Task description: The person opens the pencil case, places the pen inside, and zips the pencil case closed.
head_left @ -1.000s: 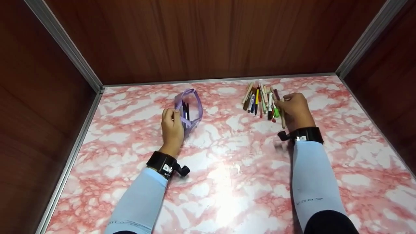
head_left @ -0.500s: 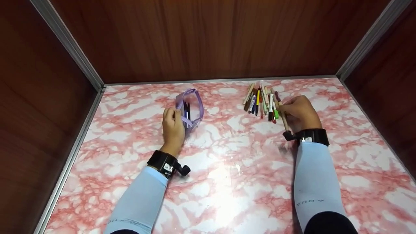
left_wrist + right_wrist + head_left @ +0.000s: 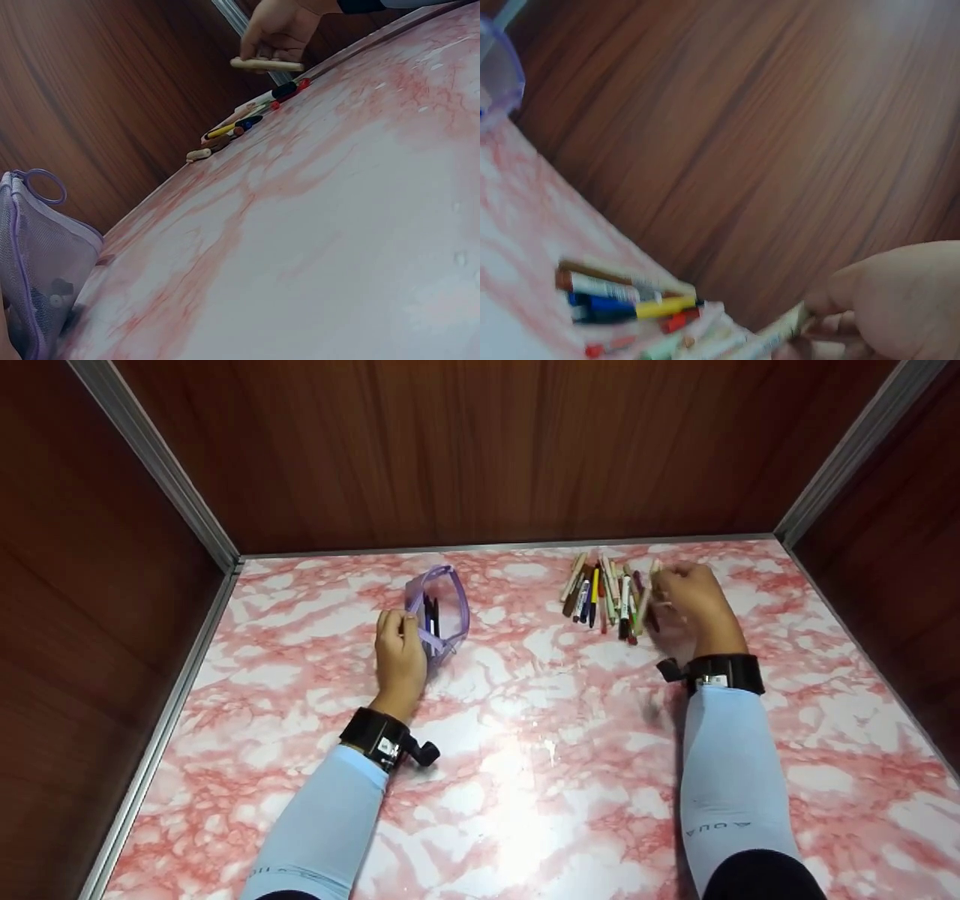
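Note:
My left hand grips the near-left side of a purple mesh pencil case, whose mouth gapes toward the right. A few dark pens stand inside it. My right hand pinches a beige pen between thumb and fingers, over the right edge of a pile of pens and markers. From the left wrist, this beige pen appears lifted above the pile. In the right wrist view it slants out from the fingertips, its lower end overlapping other pens.
The pink and white marbled table carries everything. Brown wood-grain panels rise at its back and sides, with grey metal strips along the edges. A black camera band sits on each wrist.
My right hand has lifted the beige pen and turned it, so its near end now points left over the pile. The left hand and pencil case have stayed put.

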### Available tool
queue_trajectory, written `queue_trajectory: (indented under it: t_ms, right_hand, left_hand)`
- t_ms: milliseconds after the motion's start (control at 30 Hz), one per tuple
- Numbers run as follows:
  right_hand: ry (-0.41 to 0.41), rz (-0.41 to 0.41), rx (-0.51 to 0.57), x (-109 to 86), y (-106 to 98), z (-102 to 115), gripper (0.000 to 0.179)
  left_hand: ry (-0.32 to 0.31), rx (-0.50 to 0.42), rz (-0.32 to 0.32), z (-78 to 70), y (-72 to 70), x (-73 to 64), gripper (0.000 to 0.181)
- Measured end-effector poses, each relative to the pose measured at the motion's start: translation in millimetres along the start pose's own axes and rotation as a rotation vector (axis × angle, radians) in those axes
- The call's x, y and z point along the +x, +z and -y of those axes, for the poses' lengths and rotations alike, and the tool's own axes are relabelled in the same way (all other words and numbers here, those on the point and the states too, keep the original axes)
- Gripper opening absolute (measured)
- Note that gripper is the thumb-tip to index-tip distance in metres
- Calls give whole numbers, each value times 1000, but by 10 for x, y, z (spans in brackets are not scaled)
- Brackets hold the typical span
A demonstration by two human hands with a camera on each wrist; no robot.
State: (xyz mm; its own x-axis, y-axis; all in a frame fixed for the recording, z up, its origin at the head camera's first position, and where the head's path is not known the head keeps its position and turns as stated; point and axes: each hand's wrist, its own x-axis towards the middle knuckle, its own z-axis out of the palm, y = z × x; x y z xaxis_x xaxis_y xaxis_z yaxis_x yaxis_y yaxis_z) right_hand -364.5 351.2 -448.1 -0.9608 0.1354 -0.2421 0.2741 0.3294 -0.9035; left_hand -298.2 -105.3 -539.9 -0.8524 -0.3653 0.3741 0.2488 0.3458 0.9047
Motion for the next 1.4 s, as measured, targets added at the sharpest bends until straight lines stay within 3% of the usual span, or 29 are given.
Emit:
queue_trajectory:
  t_ms: [100,267,467,567,767,900,1133,1400]
  right_hand:
    - [-87,-25,69,19,122,116,36]
    - [-155,-22,214,-1,480,276,39]
    - [-214,86,319,-12,1125,427,55]
    - [-225,95,408,-13,1438,510,54]
    - [-251,91,462,-14,2006,648,44]
    - [-242,102,436,-43,2360,684,40]
    - [-224,184,281,-151,2801,674,38]
    - [-387,304,0,-296,2991,672,33]
  left_hand:
    - [-6,1,7,-14,18,7,21]
    - [-29,5,38,-33,28,-10,23]
    - [-34,5,6,-26,1,0,21]
    - [-17,-4,15,-19,2,8,23]
    - [-9,-9,3,-8,18,6,20]
    - [0,-1,-6,-6,12,12,19]
    - [-13,-3,-2,-19,8,11,21]
    - [-29,19,5,-17,-1,4,23]
